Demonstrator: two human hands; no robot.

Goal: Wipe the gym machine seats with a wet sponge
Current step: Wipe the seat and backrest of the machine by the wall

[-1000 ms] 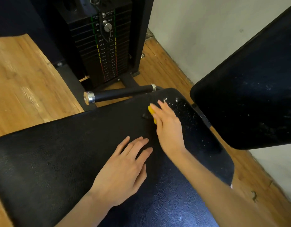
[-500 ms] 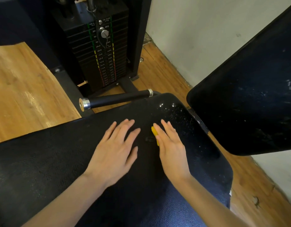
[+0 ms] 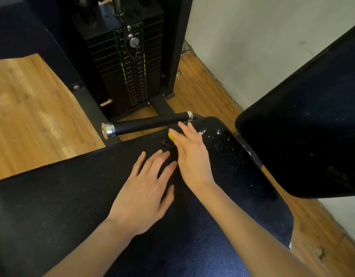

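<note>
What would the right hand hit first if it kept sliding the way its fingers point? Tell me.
The right hand, flat on the sponge, points toward the far edge of the seat. Just past that edge lies the handle bar, probably the first thing met, though the bar may sit lower than the seat.

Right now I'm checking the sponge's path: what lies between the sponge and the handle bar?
In the head view, only bare black seat edge separates the yellow sponge from the handle bar.

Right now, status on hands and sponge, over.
Left hand flat on seat. Right hand pressing yellow sponge near seat's far edge. Handle bar just beyond.
</note>
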